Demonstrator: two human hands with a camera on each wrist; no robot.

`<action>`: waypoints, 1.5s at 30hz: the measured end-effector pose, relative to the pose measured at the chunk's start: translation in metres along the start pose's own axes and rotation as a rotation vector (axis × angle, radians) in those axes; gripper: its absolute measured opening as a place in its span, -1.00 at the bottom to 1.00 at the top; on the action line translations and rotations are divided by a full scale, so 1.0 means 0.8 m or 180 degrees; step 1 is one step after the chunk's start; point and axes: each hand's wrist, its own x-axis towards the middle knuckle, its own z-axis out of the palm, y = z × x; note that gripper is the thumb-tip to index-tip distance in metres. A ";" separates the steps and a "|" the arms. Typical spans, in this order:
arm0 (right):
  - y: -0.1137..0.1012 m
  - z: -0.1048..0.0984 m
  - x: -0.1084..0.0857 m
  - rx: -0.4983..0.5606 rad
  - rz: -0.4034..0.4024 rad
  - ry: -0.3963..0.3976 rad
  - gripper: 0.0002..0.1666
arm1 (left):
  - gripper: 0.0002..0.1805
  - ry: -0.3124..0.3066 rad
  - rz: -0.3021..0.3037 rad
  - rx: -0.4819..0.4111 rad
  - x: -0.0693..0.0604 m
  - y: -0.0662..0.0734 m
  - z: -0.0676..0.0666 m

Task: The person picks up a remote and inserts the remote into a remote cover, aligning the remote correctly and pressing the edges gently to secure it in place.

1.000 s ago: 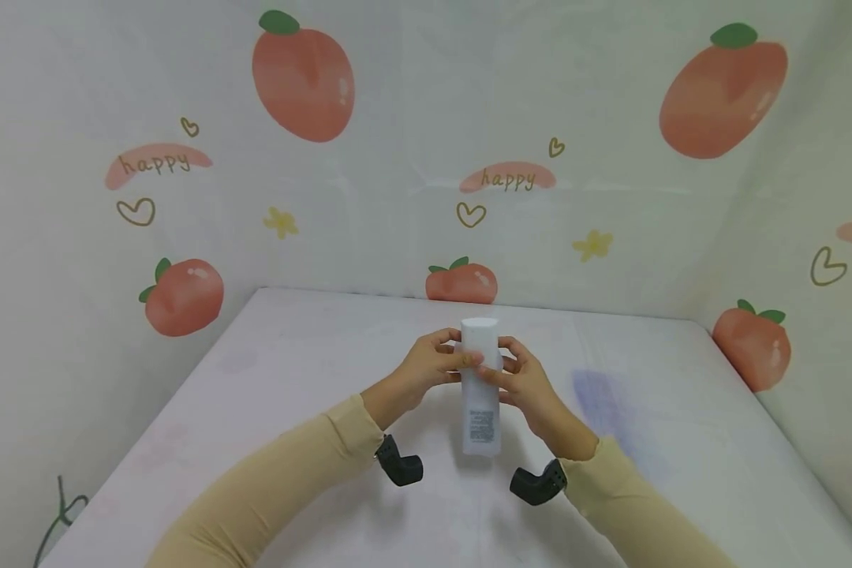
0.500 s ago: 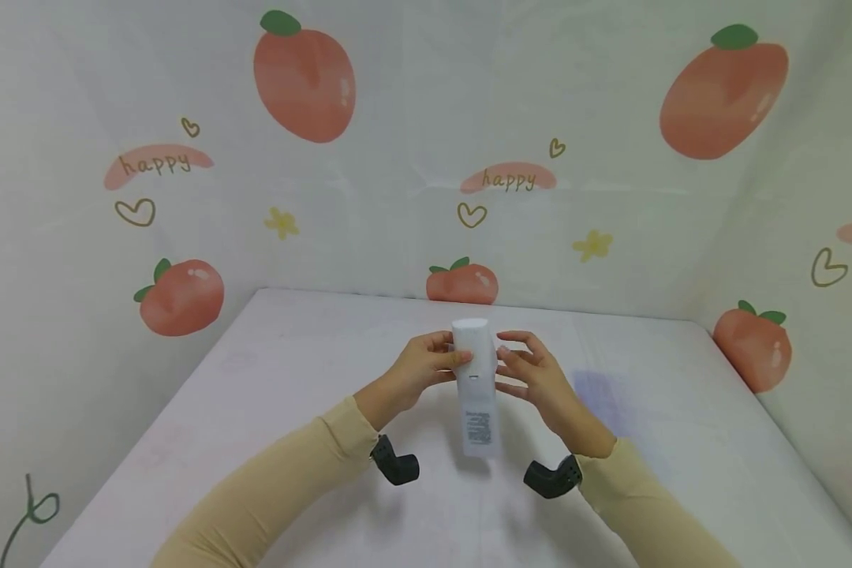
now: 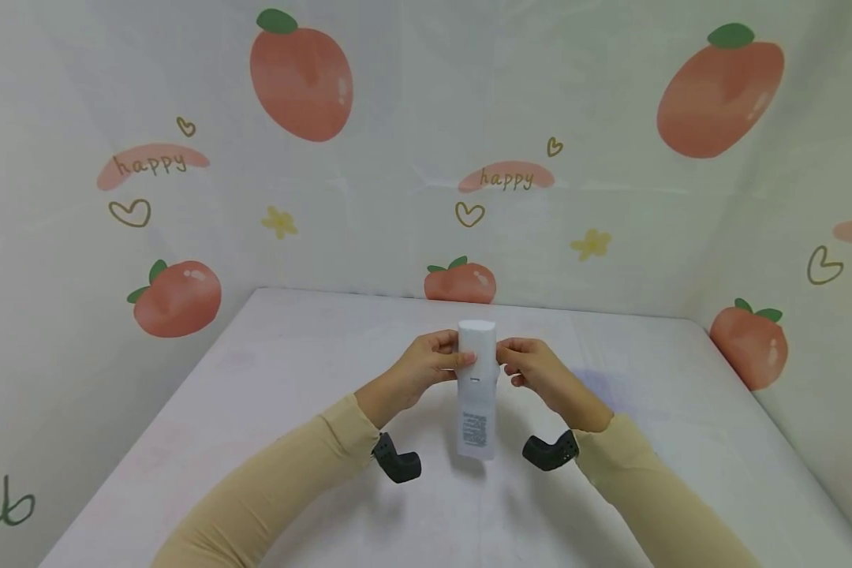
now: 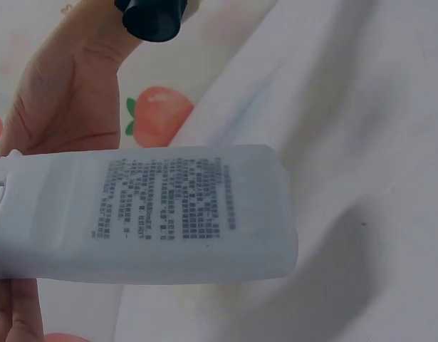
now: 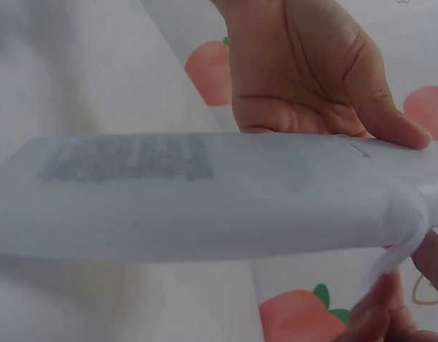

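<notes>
A long white remote control (image 3: 476, 398) is held up over the table, its back with a printed text block and small slot facing the head camera. A translucent soft cover (image 5: 297, 221) wraps its lower part. My left hand (image 3: 426, 364) grips the upper part from the left, thumb across the back. On the opposite side, my right hand (image 3: 539, 369) pinches a loose edge of the cover between thumb and fingers, as the right wrist view shows. That edge bends away from the remote there. The left wrist view shows the printed end; the remote's front is hidden.
A white cloth covers the table (image 3: 312, 489), marked by a faint bluish patch (image 3: 603, 386) on the right. Behind it stands a white curtain (image 3: 397, 95) printed with peaches. Each wrist carries a black camera (image 3: 399, 461).
My right hand has left its grip on the remote's body, moved off to the right, then come back to pinch the cover's edge. The left hand keeps its hold, with slight shifts.
</notes>
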 end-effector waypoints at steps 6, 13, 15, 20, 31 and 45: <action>0.001 -0.007 0.003 -0.0071 0.0067 -0.0262 -0.66 | -0.55 -0.0039 -0.0063 0.0043 0.001 -0.003 -0.001; 0.001 -0.014 0.005 -0.0041 0.0167 -0.0366 -0.82 | -0.55 -0.0083 -0.0102 0.0103 0.000 -0.003 0.000; 0.002 -0.015 0.005 0.0128 0.0260 -0.0395 -0.86 | -0.55 -0.0080 -0.0129 0.0097 0.000 -0.002 0.000; 0.006 -0.016 0.004 0.0707 0.0471 -0.0618 -0.76 | -0.54 -0.0094 -0.0153 0.0069 0.000 -0.001 0.001; 0.012 -0.015 0.000 0.1190 0.0504 -0.0753 -0.65 | -0.54 -0.0097 -0.0156 0.0108 0.002 -0.002 0.002; -0.001 0.014 0.001 -0.0409 0.0008 -0.0060 -0.70 | -0.62 -0.0042 -0.0194 0.0307 0.004 -0.010 -0.002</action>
